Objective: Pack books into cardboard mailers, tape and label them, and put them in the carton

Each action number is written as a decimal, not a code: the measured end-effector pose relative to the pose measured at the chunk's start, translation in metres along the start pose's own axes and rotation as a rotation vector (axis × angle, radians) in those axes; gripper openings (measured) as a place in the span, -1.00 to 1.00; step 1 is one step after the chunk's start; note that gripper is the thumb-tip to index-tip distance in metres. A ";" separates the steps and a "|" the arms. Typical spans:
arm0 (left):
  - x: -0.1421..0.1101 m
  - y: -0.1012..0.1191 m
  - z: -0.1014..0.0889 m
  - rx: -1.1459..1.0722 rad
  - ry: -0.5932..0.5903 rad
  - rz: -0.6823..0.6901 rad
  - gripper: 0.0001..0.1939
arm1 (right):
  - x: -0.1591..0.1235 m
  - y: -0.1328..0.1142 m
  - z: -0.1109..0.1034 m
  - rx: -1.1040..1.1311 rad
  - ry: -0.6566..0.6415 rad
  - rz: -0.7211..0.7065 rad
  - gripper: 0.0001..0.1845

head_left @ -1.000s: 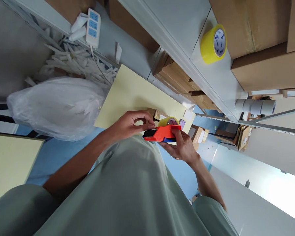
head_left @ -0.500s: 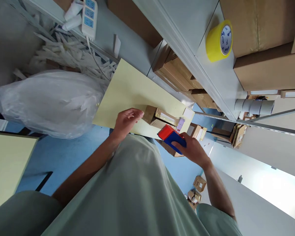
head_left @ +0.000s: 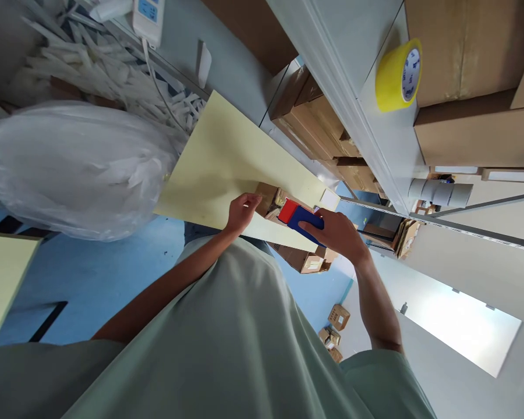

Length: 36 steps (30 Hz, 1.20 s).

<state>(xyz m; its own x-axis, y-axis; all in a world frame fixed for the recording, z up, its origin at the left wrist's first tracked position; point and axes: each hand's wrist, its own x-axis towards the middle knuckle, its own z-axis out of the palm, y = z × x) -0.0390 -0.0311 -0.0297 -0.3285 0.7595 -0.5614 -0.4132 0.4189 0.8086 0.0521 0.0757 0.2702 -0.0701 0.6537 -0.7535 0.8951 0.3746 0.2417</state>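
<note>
Taping seems unfinished: the right hand (head_left: 338, 230) grips a dispenser (head_left: 304, 223) over a box (head_left: 266, 196) near the counter's (head_left: 220, 151) front edge, the left hand's (head_left: 240, 212) grip unclear.

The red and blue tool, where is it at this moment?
In the head view, the tool is in the right hand, just right of centre, hiding part of the cardboard box on the yellow table.
</note>
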 end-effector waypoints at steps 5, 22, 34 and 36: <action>0.001 -0.020 0.016 0.113 0.050 0.127 -0.76 | 0.008 -0.004 0.004 -0.062 0.013 0.010 -0.44; -0.008 0.018 0.007 0.394 -0.407 0.537 -0.26 | 0.007 -0.002 0.015 -0.116 0.014 -0.005 -0.41; 0.016 0.017 0.015 0.490 -0.454 0.542 -0.47 | 0.029 0.046 0.037 -0.035 -0.025 -0.042 -0.39; 0.019 0.017 0.012 0.517 -0.482 0.556 -0.42 | 0.040 0.058 0.049 -0.012 -0.030 -0.054 -0.35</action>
<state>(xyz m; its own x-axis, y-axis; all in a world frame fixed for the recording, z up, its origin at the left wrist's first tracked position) -0.0417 -0.0041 -0.0246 0.0728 0.9970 -0.0244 0.1710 0.0116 0.9852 0.1228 0.0917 0.2242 -0.1052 0.6124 -0.7835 0.8850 0.4170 0.2071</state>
